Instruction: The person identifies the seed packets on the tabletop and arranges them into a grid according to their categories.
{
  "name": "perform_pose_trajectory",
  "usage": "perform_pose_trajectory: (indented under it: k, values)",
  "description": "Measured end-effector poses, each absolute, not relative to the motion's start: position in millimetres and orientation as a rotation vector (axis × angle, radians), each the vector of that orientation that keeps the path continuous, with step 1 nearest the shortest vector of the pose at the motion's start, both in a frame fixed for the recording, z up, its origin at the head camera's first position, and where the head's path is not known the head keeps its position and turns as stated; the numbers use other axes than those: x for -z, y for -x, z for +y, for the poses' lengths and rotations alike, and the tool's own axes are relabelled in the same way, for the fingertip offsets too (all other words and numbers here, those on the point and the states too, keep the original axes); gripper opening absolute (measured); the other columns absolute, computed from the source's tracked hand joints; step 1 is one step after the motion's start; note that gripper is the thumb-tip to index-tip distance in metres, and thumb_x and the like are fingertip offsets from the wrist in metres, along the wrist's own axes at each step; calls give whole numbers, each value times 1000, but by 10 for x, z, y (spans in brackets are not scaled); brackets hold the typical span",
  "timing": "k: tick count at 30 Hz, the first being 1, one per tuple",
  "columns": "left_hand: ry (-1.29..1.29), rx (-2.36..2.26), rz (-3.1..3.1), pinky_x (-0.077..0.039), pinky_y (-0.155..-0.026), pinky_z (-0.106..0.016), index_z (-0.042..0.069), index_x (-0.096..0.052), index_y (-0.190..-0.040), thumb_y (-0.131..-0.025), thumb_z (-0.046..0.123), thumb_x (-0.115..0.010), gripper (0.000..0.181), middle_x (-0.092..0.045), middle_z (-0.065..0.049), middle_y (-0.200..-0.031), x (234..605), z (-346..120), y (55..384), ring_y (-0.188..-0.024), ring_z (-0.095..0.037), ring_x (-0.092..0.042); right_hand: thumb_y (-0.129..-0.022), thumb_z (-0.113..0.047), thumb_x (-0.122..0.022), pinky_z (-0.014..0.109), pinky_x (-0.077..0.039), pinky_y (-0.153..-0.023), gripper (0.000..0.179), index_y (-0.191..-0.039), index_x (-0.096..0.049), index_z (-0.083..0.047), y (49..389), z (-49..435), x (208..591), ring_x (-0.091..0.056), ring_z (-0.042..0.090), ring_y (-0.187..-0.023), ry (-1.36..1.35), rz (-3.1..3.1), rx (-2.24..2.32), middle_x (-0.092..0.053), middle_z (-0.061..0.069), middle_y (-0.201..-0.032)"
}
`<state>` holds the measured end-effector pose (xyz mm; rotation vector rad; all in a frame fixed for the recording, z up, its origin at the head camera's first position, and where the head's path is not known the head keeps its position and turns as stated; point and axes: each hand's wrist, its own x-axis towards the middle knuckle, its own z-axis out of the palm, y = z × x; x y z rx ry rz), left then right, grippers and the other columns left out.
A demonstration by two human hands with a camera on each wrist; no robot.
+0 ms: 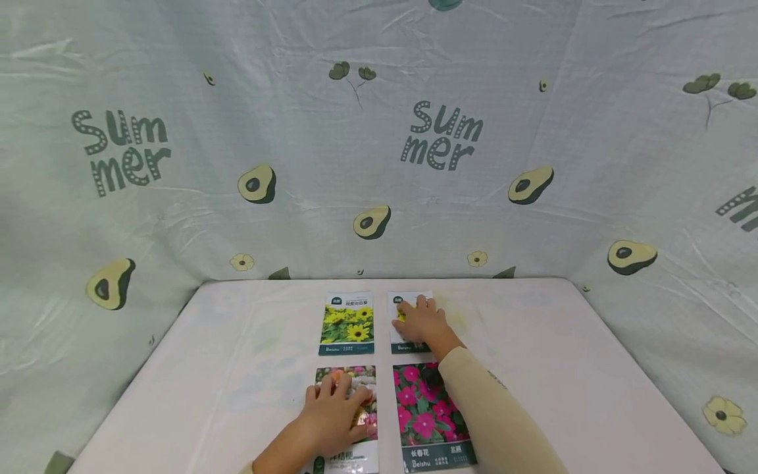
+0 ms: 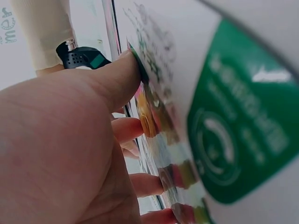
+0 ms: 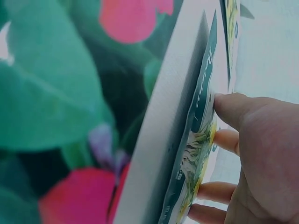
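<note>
Seed packets lie in two rows on the table. My left hand (image 1: 331, 420) rests with spread fingers on the near left packet (image 1: 358, 457), which has pink, white and orange flowers; its thumb and fingertips touch the face in the left wrist view. On the far right packet (image 1: 410, 347), white with yellow flowers and a dark green band, my right hand (image 1: 420, 321) sets its spread fingertips, covering much of the print. Below that forearm is the near right packet (image 1: 423, 408), with magenta flowers, partly hidden by the sleeve. The yellow sunflower packet (image 1: 347, 322) lies uncovered at far left.
The packets lie on a pale pinkish-white table (image 1: 249, 368) with narrow gaps between them. Behind and around the table hangs a light cloth (image 1: 320, 145) printed with avocados and "summer". A dark wristband (image 2: 81, 57) shows in the left wrist view.
</note>
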<state>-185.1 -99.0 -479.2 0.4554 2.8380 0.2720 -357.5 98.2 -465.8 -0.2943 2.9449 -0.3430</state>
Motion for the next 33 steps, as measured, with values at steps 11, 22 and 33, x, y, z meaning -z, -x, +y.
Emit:
perform_pose_trajectory:
  k: [11,22,33]
  values:
    - [-435,-249,2829,-32,-103,-72,31,-55,-140,-90,64,-65,61,-47,-14,-143,4726,-945,1863,-135,-46,-37,-102,-50,-58,62,-34,-113,57,-152,-50,-25,3533,987,4630,-37,39,-135,280,2991,334,-40,20,-153]
    - [-427,-252,2836,-32,-103,-71,33,-55,-141,-91,66,-64,61,-46,-13,-146,4777,-964,1830,-137,-47,-36,-98,-53,-63,56,-48,-104,62,-149,-53,-18,3475,1004,4635,-44,38,-131,295,3073,370,-45,19,-150]
    - [-438,-248,2835,-32,-103,-71,32,-55,-141,-91,65,-63,60,-46,-14,-146,4760,-968,1842,-136,-46,-36,-96,-48,-68,54,-49,-105,53,-139,-65,-17,3069,1222,4661,-51,38,-135,580,3085,537,-51,18,-149]
